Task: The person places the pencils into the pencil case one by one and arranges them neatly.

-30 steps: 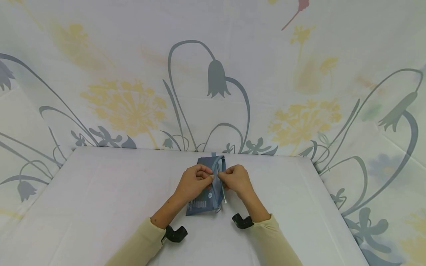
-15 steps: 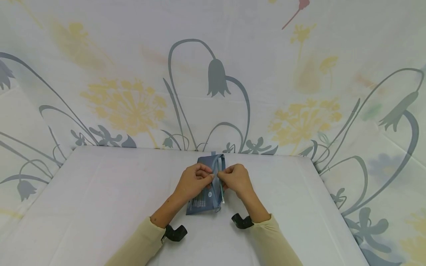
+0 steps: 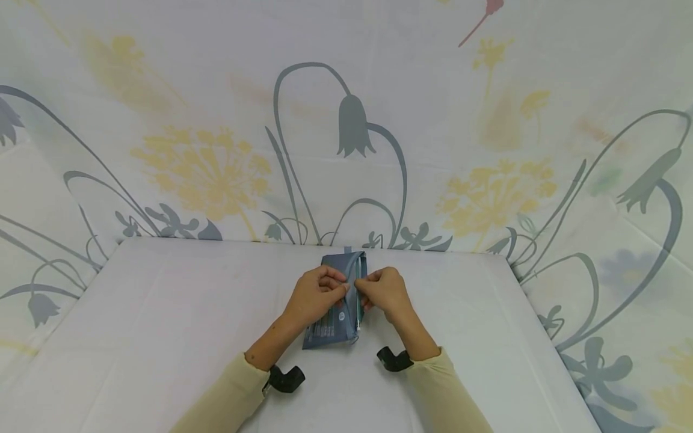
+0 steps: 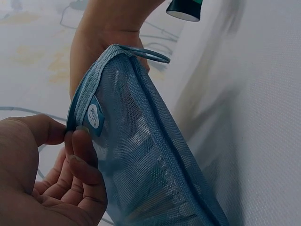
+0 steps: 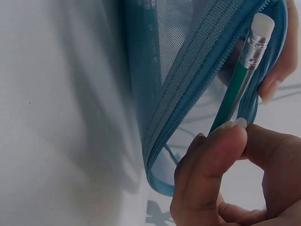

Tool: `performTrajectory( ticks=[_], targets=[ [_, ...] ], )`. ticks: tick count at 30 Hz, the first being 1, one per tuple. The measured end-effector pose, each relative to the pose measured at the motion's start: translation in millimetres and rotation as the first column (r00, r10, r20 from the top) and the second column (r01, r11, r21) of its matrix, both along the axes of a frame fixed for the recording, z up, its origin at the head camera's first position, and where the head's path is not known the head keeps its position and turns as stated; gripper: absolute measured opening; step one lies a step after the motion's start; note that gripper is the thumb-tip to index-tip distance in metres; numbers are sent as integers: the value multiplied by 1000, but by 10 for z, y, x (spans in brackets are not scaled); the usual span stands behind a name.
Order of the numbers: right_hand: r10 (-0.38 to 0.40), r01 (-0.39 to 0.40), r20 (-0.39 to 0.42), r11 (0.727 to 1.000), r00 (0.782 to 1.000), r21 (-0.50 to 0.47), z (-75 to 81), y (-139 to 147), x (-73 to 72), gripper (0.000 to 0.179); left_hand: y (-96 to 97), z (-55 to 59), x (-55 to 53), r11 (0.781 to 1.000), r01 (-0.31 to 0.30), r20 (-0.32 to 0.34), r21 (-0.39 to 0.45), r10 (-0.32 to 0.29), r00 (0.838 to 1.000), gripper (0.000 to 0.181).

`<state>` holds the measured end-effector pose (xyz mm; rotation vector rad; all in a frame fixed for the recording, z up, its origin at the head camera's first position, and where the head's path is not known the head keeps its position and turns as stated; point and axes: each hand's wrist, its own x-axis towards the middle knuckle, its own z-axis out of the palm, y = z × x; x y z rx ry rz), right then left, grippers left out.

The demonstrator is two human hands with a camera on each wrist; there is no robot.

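A blue mesh zipper pouch (image 3: pixel 340 260) stands in the middle of the table, its zipper gaping between the hands. My left hand (image 3: pixel 316 294) pinches one edge of the opening between thumb and fingers, close to a small tag with a round white label (image 4: pixel 94 116). On the opposite side, my right hand (image 3: pixel 387 291) pinches the other zipper edge. A green pencil (image 5: pixel 237 82) with a metal band and white eraser lies lengthwise in the opening, passing behind the right fingertips. Through the mesh, pale items show dimly inside the pouch.
A white cloth covers the table (image 3: pixel 189 313). Behind it hangs a flower-printed fabric backdrop (image 3: pixel 325 180), which also runs along both sides. Black wrist-worn devices (image 3: pixel 287 380) stick out below each wrist. A thin loop (image 4: pixel 150 55) hangs off the pouch's end.
The pencil's eraser end has swung left, from outside the pouch's right edge into line with the opening. Both hands keep almost the same place and grip.
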<state>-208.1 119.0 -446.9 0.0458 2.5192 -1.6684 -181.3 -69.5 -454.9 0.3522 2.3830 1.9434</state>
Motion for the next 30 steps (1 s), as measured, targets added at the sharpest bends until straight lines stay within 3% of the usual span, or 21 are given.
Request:
performTrajectory(
  ticks=[11, 22, 30],
  targets=[
    [41, -40, 19, 999, 999, -33, -8, -3, 2, 17, 7, -7, -5, 1000, 11, 2, 1, -11, 1000, 19],
    [2, -2, -10, 999, 1000, 39, -15, 13, -25, 16, 20, -30, -7, 1000, 8, 1, 2, -8, 1000, 19],
    [30, -26, -60, 997, 998, 77, -61, 149, -113, 12, 58, -77, 5, 1000, -1, -6, -17, 1, 1000, 20]
  ],
)
